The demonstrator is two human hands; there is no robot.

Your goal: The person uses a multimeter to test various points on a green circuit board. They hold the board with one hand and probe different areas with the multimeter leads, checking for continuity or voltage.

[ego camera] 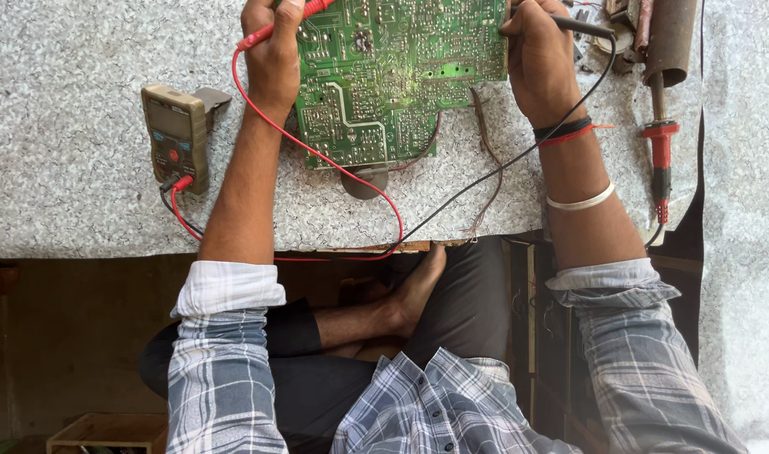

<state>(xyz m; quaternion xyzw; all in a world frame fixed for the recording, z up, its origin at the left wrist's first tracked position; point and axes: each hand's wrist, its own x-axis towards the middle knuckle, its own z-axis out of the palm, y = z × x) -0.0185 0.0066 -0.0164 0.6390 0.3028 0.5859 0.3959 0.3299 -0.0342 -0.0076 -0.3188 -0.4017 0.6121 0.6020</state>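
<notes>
A green circuit board (384, 76) lies solder side up on a speckled grey worktop (81, 193). My left hand (272, 50) grips a red test probe (283, 23) at the board's left edge. My right hand (537, 59) grips a black test probe (579, 23) at the board's right edge. A red lead (351, 172) and a black lead (494, 172) loop down over the worktop's front edge. Both run back to a tan handheld multimeter (174, 134) lying to the left of my left forearm.
A red-handled soldering iron (660, 143) and a rusty cylinder (672, 38) lie at the right of the worktop. Below the edge are my crossed legs and a bare foot (418, 286). A wooden box (107, 430) sits on the floor at lower left.
</notes>
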